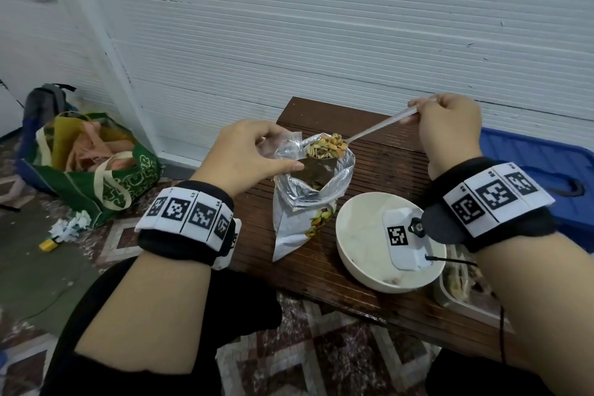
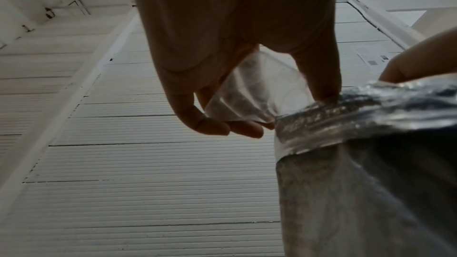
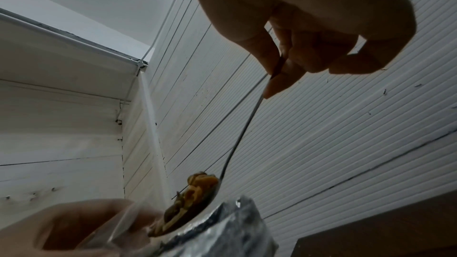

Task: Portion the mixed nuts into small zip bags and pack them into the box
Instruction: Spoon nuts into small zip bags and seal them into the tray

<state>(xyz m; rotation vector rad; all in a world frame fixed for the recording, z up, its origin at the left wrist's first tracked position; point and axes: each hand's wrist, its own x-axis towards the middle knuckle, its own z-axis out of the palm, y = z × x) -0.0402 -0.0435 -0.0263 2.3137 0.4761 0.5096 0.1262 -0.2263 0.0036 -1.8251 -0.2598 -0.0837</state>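
Observation:
My left hand pinches the mouth of a small clear zip bag and holds it against the rim of the big foil nut bag, which stands open on the wooden table. My right hand pinches the handle of a metal spoon; its bowl, heaped with mixed nuts, hovers over the foil bag's mouth beside the zip bag. In the left wrist view the zip bag hangs between my fingers and thumb. In the right wrist view the loaded spoon tilts toward the zip bag.
A white bowl holding a white tagged device sits at the table's near right. A clear container lies partly hidden under my right wrist. A blue bin stands to the right. A green shopping bag sits on the floor at left.

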